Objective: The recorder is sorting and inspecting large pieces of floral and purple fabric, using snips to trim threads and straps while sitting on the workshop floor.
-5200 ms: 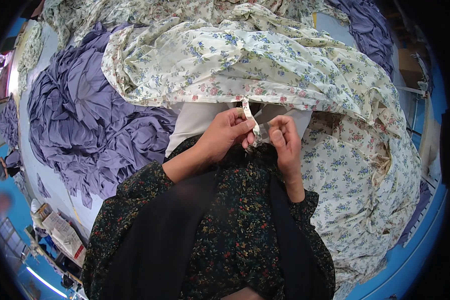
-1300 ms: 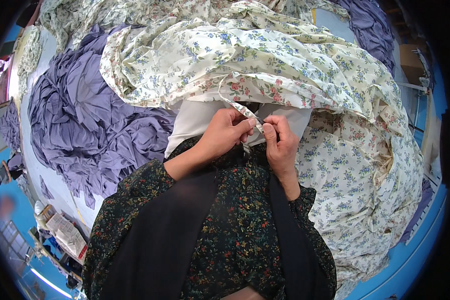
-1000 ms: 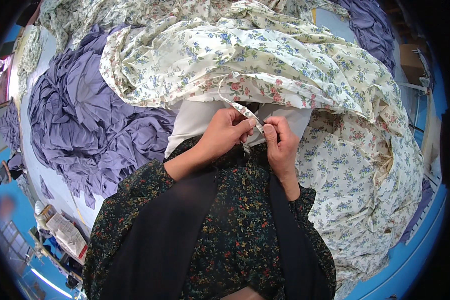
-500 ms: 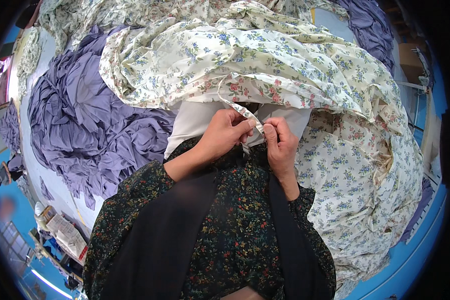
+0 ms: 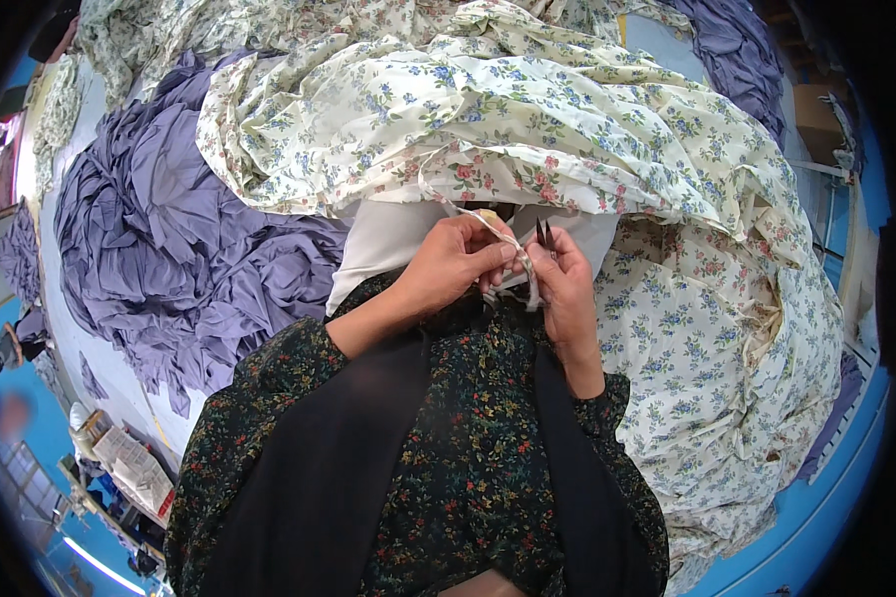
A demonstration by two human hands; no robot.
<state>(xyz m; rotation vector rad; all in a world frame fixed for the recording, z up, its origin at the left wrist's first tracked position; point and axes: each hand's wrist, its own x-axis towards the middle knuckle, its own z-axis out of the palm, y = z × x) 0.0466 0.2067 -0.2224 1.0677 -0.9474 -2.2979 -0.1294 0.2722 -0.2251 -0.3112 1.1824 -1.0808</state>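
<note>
Both hands are closed in front of my waist. A thin white fabric strip runs down from the edge of the cream floral cloth into the fingers of my left hand, which pinch it. My right hand grips small dark thread snips whose pointed blades stick up past the fingertips. Its thumb and finger also meet the strip, whose loose end hangs between the hands. The handle of the snips is hidden in the right palm. Blue and red flowers pattern the cream cloth.
A large heap of purple cloth lies at the left on a pale table. More floral cloth hangs down at the right beside my arm. Another purple pile is at the far right, near a cardboard box.
The strip has shifted through my fingers, and its loose end now shows between the hands. The snips' blades have come into sight above my right hand, which has turned slightly.
</note>
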